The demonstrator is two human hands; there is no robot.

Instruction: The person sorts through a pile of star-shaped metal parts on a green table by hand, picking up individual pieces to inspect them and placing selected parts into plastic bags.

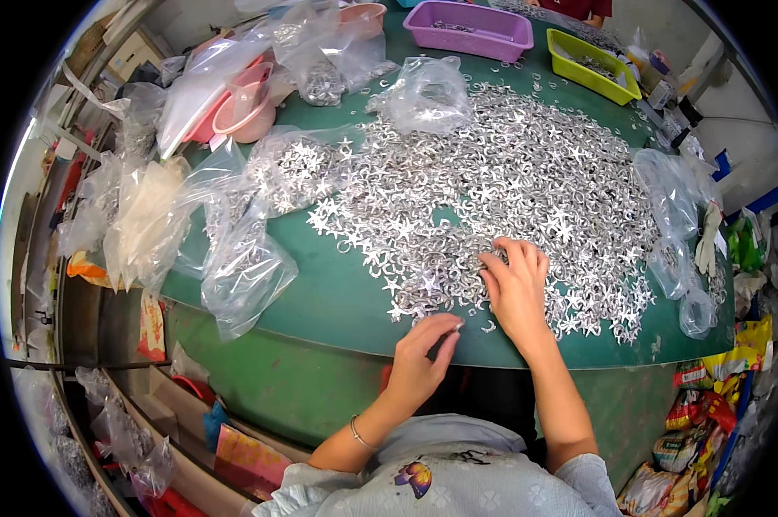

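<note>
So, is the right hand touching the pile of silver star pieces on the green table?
Touching. The head view shows the right hand lying palm down, its fingers resting on the near edge of the pile of silver star pieces.

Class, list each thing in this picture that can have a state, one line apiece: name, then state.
Left hand: fingers pinched at the table edge, on a small metal piece.
Right hand: resting palm down in the pile.
Metal pieces: loose, spread over the table.
Purple bin: open, few pieces inside.
Yellow-green bin: open, some pieces inside.
Clear bags: crumpled, some holding pieces.
Pink bowls: upright, stacked.
</note>
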